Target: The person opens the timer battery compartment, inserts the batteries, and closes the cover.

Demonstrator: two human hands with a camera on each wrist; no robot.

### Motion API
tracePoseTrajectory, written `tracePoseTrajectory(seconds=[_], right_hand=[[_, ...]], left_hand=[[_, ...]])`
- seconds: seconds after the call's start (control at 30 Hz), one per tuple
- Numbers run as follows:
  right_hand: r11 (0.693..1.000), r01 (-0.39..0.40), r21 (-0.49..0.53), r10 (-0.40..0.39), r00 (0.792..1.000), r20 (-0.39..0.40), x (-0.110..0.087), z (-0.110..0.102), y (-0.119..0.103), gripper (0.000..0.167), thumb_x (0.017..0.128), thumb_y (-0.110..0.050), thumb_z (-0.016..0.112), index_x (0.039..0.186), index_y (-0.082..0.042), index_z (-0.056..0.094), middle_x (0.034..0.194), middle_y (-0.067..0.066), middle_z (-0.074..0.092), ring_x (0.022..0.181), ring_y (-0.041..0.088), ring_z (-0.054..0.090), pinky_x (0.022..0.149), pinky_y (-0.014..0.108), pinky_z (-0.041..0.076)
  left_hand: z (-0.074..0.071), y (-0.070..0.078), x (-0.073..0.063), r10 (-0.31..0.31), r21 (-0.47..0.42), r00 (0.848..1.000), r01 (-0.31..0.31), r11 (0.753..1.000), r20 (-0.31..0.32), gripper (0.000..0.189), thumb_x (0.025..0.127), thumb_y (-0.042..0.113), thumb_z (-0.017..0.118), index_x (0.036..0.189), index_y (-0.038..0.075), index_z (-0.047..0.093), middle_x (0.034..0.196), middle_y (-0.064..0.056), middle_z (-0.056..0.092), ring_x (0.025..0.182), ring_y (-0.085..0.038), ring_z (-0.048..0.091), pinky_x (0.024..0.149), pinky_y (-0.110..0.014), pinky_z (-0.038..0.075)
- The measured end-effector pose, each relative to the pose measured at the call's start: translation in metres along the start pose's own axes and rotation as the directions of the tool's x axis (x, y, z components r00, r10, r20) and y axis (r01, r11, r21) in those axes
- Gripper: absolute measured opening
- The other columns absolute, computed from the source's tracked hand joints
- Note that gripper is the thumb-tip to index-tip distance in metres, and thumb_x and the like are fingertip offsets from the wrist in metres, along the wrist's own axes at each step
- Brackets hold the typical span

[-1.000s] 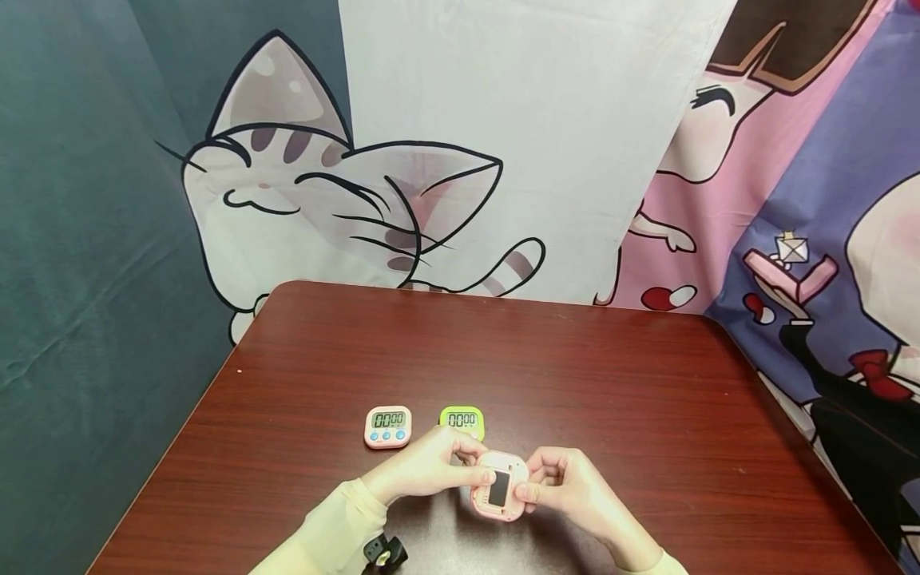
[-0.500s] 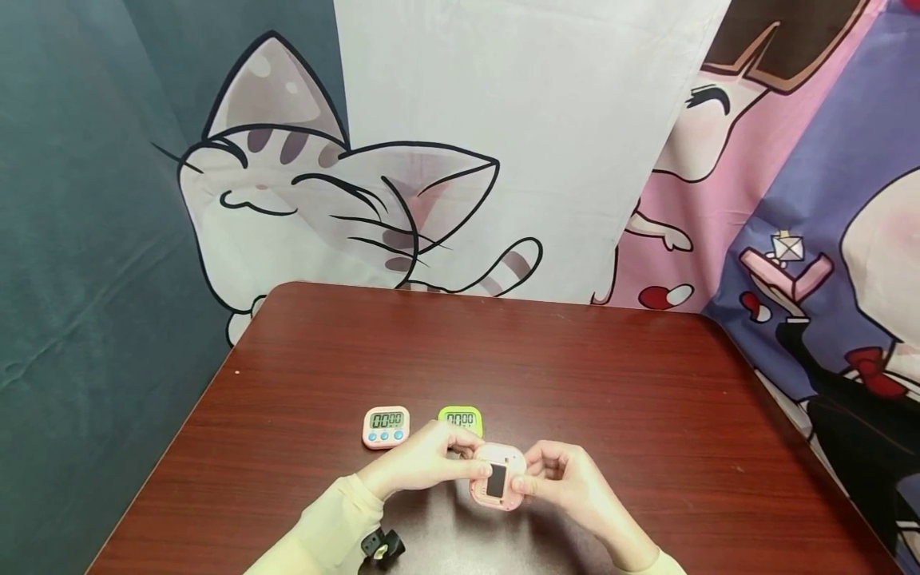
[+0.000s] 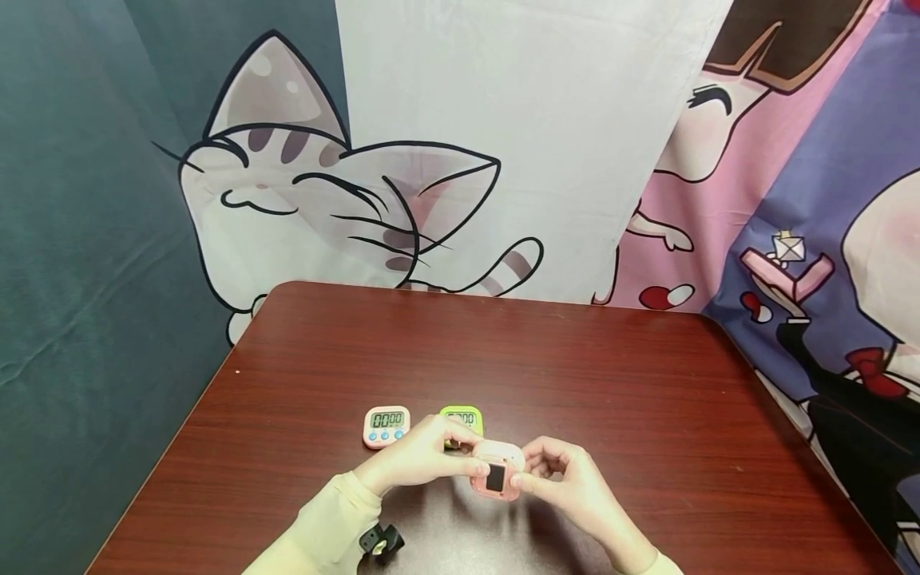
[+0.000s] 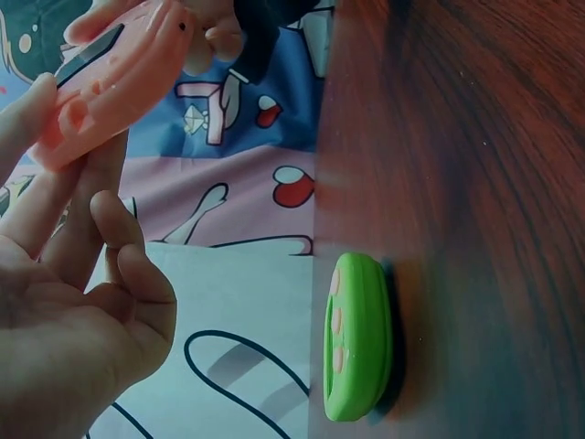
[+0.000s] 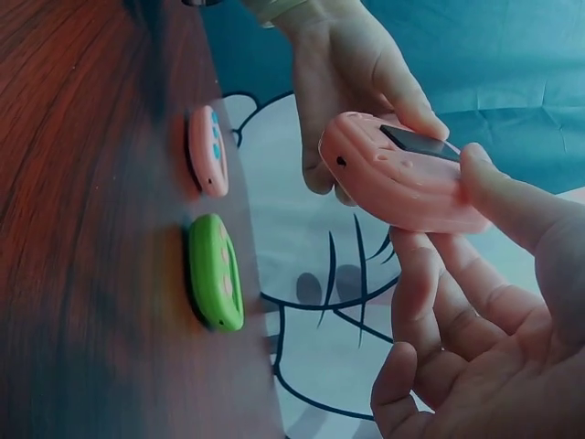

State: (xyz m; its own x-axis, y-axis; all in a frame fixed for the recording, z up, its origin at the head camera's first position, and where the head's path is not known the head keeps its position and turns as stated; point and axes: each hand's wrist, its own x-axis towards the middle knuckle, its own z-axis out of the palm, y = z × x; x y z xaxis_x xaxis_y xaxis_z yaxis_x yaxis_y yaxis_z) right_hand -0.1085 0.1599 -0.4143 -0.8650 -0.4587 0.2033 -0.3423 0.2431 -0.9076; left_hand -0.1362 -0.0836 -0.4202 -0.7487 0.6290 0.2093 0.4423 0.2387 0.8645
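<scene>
A pink digital timer (image 3: pixel 496 471) is held above the table between both hands, its back with a dark rectangular patch turned up toward the head camera. My left hand (image 3: pixel 424 457) pinches its left edge, thumb on the back face. On the opposite edge, my right hand (image 3: pixel 568 483) grips it with thumb on the back and fingers beneath, as the right wrist view shows of the pink timer (image 5: pixel 402 178). Just behind the left hand lies a green timer (image 3: pixel 462 413), partly covered by that hand. Another pink timer (image 3: pixel 386 426) with blue buttons lies to its left, reading 00:00.
The brown wooden table (image 3: pixel 575 367) stretches out behind and to both sides of the hands. Beyond its far edge hangs a cloth backdrop (image 3: pixel 561 144) printed with cartoons. A small black device (image 3: pixel 381 541) is at the left wrist.
Both hands have lifted the held pink timer slightly and tipped it, so its back looks more foreshortened. The left hand now covers more of the green timer. The other pink timer stays put.
</scene>
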Motion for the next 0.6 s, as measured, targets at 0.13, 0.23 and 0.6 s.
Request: tracePoseTrajectory(seconds=[0.13,0.23,0.6], right_hand=[[1.0,0.028,-0.005,-0.027,0.999,0.017,-0.001,-0.002,0.002,0.015,0.079,-0.007,0.074,0.09,-0.01,0.065,0.07,-0.006,0.059,0.064,0.001,0.053,0.056,0.025,0.045],[0.998,0.062,0.018,-0.063,0.997,0.05,-0.002,-0.004,0.005,0.018,0.08,-0.004,0.072,0.095,-0.009,0.065,0.072,-0.006,0.058,0.065,0.002,0.052,0.057,0.026,0.045],[0.963,0.014,0.269,-0.073,0.975,0.208,-0.002,-0.01,0.012,0.035,0.088,0.001,0.06,0.122,0.01,0.056,0.092,-0.004,0.067,0.08,0.005,0.061,0.068,0.024,0.051]], left_hand=[[0.0,-0.001,0.001,0.019,0.005,1.0,-0.019,1.0,0.011,0.019,0.084,0.026,0.072,0.098,0.014,0.075,0.085,0.008,0.064,0.081,-0.002,0.053,0.074,-0.025,0.047],[0.0,-0.002,0.001,0.058,-0.004,0.998,-0.058,0.998,0.024,0.019,0.084,0.026,0.072,0.1,0.015,0.074,0.087,0.007,0.065,0.084,-0.004,0.054,0.077,-0.03,0.048],[-0.001,-0.002,0.0,0.171,-0.04,0.985,-0.17,0.985,0.023,0.025,0.081,0.017,0.074,0.105,0.009,0.072,0.095,0.001,0.071,0.092,-0.003,0.057,0.084,-0.025,0.047]])
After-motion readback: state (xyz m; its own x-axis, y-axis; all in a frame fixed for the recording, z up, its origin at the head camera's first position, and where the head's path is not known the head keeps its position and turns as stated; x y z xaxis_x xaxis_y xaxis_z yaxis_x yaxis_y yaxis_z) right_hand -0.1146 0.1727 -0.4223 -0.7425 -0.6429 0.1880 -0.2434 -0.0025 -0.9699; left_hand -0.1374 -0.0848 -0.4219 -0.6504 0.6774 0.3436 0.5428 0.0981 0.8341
